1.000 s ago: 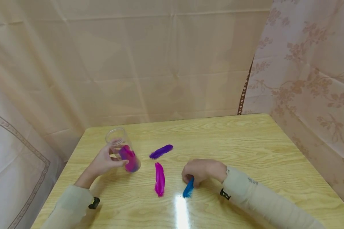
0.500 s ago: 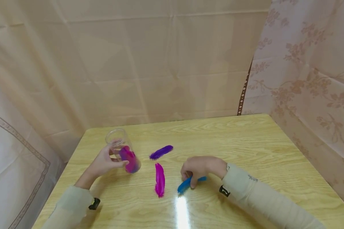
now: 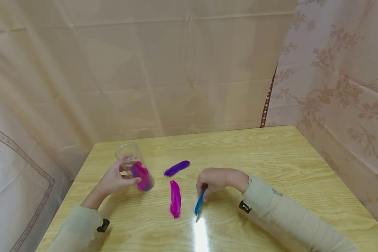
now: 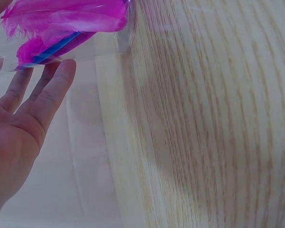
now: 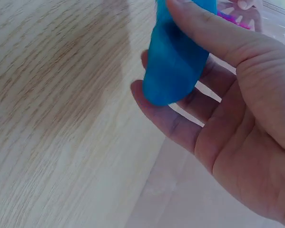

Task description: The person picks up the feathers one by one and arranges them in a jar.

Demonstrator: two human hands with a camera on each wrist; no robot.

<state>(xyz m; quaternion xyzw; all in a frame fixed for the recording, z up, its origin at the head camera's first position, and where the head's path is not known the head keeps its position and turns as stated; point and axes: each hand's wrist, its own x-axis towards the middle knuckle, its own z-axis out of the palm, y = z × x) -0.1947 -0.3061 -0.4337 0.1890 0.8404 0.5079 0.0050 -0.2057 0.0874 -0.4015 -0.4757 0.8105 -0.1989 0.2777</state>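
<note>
My left hand (image 3: 114,180) grips a clear plastic cup (image 3: 130,151) round its side, with the cup tilted over the left part of the table. Inside it lie pink, purple and blue feathers (image 4: 66,19), seen through the wall in the left wrist view. Thumb and fingers of my right hand (image 3: 212,181) pinch a blue feather (image 5: 173,71), which hangs down close over the tabletop in the head view. Between the hands a pink feather (image 3: 175,199) lies lengthwise. Behind that one, a purple feather (image 3: 177,168) lies slantwise.
The wood-grain table (image 3: 255,150) reaches back to a beige curtain (image 3: 176,70). A flowered cloth (image 3: 343,70) hangs on the right and a pale one (image 3: 15,182) on the left. A bright light reflection (image 3: 200,234) shows near the front.
The blue feather has swung in my right hand, from lying across the fingers to pointing down toward the table's front. The right hand has shifted slightly back and left. The left hand stays still.
</note>
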